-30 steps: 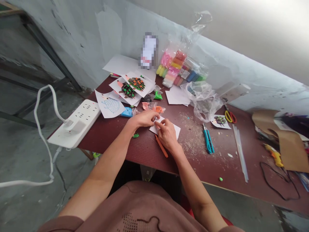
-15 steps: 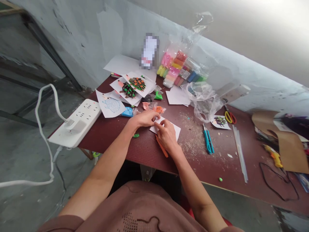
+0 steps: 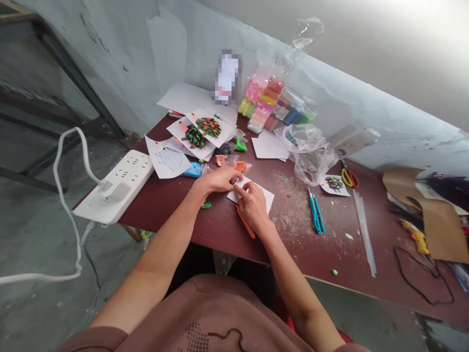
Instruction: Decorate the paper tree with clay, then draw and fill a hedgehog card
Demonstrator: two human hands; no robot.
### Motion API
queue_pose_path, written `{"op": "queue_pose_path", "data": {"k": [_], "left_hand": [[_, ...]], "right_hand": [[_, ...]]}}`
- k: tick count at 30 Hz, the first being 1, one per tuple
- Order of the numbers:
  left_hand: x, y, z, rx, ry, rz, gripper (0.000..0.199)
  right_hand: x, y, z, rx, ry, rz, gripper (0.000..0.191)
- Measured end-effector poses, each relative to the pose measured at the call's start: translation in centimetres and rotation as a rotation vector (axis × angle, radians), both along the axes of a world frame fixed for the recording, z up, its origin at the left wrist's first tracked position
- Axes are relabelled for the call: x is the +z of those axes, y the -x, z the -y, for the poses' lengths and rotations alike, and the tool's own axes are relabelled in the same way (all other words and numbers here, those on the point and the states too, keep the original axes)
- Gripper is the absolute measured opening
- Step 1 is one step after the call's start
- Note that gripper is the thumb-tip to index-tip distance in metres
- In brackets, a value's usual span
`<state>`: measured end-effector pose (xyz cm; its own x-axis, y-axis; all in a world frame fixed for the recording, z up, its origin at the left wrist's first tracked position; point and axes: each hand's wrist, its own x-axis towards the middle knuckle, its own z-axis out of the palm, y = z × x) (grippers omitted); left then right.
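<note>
A white card (image 3: 266, 197) lies on the dark red table under both hands. My left hand (image 3: 224, 180) rests at the card's upper left, its fingers curled and pinched on something too small to make out. Beside it my right hand (image 3: 253, 203) has bent fingers, with thumb and index finger meeting close to the left fingertips; what they hold is hidden. An orange tool (image 3: 246, 224) lies partly under my right hand. Orange clay (image 3: 242, 166) in clear wrap is just beyond the hands, and blue clay (image 3: 193, 169) sits to the left.
Hedgehog cards (image 3: 207, 126) lie at the back left, near a power strip (image 3: 115, 188). Colored clay packs (image 3: 266, 105) and a plastic bag (image 3: 311, 151) are at the back. Rightward are a teal cutter (image 3: 315, 215), scissors (image 3: 349, 178), glue sticks (image 3: 364, 234) and a yellow glue gun (image 3: 417, 235).
</note>
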<state>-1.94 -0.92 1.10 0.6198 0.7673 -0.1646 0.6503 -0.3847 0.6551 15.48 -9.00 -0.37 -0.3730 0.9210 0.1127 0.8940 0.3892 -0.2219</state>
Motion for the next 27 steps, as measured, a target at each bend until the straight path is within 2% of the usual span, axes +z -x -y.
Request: {"op": "queue_pose_path", "data": {"k": [6,15,27], "left_hand": [[0.37,-0.07,0.09,0.018,0.020,-0.019,0.044],[0.45,0.00,0.11,0.009,0.013,-0.028,0.045],[-0.33,0.14,-0.25,-0.002,0.015,0.021,0.044]], "right_hand": [[-0.14,-0.52,0.04,0.036,-0.035,-0.041,0.048],[0.63,-0.23,0.52,0.068,-0.002,0.011,0.038],[0.45,-0.77,0.74,0.060,0.039,-0.020,0.035]]}}
